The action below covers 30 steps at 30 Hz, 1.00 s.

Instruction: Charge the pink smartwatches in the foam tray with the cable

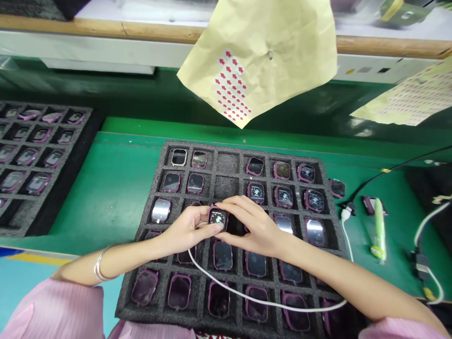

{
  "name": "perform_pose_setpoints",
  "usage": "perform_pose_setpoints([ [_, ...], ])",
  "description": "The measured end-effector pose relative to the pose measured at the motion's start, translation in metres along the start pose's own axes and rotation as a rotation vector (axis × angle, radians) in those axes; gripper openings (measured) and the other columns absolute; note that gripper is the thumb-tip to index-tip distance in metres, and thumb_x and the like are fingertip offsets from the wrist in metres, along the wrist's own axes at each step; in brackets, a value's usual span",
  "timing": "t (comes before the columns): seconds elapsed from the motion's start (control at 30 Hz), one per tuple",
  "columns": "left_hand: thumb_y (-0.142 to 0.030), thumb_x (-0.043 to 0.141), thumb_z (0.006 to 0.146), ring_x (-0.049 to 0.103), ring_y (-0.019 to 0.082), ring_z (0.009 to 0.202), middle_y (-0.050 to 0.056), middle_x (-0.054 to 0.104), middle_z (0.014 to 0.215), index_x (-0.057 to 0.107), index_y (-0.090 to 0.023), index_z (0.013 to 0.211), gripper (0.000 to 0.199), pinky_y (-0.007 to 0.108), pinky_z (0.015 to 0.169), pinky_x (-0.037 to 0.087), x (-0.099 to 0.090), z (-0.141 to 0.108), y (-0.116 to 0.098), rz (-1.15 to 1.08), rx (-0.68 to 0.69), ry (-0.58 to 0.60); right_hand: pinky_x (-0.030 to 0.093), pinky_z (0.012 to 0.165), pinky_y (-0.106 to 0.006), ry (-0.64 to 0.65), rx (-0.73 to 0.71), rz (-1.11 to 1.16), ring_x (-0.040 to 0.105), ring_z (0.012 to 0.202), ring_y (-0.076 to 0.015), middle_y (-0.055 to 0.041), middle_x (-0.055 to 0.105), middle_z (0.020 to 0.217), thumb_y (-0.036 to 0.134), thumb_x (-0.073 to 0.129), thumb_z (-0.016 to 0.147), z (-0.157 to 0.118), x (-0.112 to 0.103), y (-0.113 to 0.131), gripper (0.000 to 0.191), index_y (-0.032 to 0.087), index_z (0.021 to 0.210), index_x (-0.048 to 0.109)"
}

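Between my two hands, above the middle of a dark foam tray, is a smartwatch body with a purple frame and a lit screen. My left hand grips it from the left, the thumb lying across the lower part of the screen. The fingers of my right hand pinch its top and right edges. From under my left hand a white cable runs down and across the tray to the right; its near end is hidden. Similar watch bodies sit in the tray's compartments, some with lit screens, others dark.
Another foam tray of watches stands on the left of the green bench. To the right lie a light-green pen-like tool, a cable connector and loose watches. Yellow sticker sheets hang from the shelf edge above.
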<state>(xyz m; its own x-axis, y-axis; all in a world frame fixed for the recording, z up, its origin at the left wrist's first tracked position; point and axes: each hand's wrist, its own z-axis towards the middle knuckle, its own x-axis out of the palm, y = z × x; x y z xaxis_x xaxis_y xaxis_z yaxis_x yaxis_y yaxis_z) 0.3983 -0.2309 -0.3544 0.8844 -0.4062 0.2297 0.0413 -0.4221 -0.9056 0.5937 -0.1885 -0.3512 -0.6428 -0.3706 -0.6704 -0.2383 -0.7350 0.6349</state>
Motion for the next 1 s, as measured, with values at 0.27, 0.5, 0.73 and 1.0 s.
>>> perform_pose_setpoints([
  [0.27, -0.036, 0.063, 0.083, 0.054, 0.017, 0.081, 0.006, 0.059, 0.086, 0.061, -0.009, 0.097, 0.03, 0.029, 0.076, 0.046, 0.0, 0.001, 0.0, -0.004, 0.047, -0.005, 0.053, 0.076, -0.04, 0.012, 0.011, -0.02, 0.06, 0.089, -0.0252, -0.0135, 0.062, 0.103, 0.033, 0.063, 0.089, 0.0, 0.0, 0.0, 0.039, 0.013, 0.121, 0.052],
  [0.5, -0.038, 0.062, 0.083, 0.053, 0.017, 0.079, 0.005, 0.057, 0.083, 0.06, -0.01, 0.094, 0.03, 0.028, 0.073, 0.045, 0.0, 0.001, 0.003, 0.051, 0.044, -0.02, 0.052, 0.078, -0.041, 0.014, 0.018, -0.043, 0.061, 0.09, -0.0253, -0.0129, 0.062, 0.103, 0.034, 0.063, 0.089, -0.002, 0.001, 0.001, 0.039, 0.013, 0.12, 0.054],
  [0.73, -0.037, 0.065, 0.08, 0.045, 0.009, 0.062, 0.001, 0.054, 0.087, 0.05, -0.013, 0.114, 0.044, 0.021, 0.054, 0.037, 0.003, -0.004, -0.006, 0.1, 0.033, 0.042, 0.05, 0.082, -0.04, -0.038, 0.03, 0.107, 0.059, 0.095, -0.0248, -0.0105, 0.061, 0.104, 0.029, 0.07, 0.083, 0.008, -0.011, -0.003, 0.039, 0.017, 0.116, 0.054],
  [1.0, -0.038, 0.059, 0.085, 0.036, 0.006, 0.057, -0.001, 0.049, 0.085, 0.047, -0.016, 0.101, 0.03, 0.021, 0.051, 0.03, -0.011, -0.034, -0.006, 0.173, -0.049, 0.138, 0.045, 0.089, -0.049, 0.021, 0.172, -0.224, 0.053, 0.101, -0.0303, -0.0137, 0.055, 0.11, 0.022, 0.072, 0.081, 0.02, -0.024, -0.03, 0.035, 0.014, 0.112, 0.058],
])
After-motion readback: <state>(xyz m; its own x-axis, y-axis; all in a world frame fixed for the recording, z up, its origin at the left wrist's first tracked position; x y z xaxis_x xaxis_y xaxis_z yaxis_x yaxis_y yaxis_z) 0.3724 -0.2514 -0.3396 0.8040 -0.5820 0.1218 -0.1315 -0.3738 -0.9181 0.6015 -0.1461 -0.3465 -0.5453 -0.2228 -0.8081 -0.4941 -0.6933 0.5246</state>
